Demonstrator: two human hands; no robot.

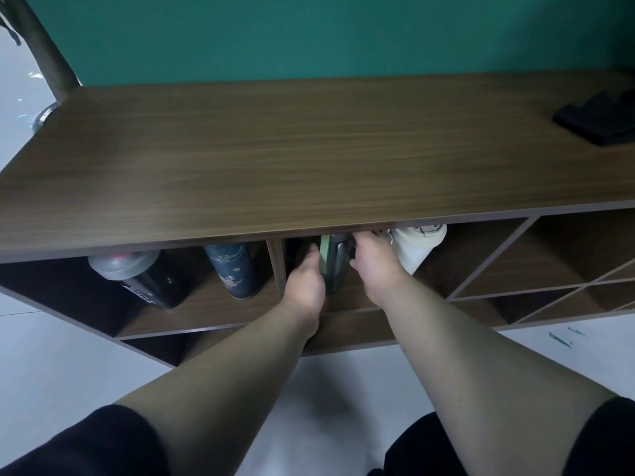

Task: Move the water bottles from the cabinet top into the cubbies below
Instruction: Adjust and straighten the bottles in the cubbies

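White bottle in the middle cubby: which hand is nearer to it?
Right. The right hand sits just beside the white bottle, on its left; the left hand is farther left, across the dark bottle between both hands.

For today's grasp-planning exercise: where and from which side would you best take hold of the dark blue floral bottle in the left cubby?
Take the dark blue floral bottle around its mid body, from the open front of the cubby. It stands upright, its cap tucked under the cabinet top, so a grip from above looks blocked. The black bottle with grey lid stands apart on its left, leaving room for fingers.
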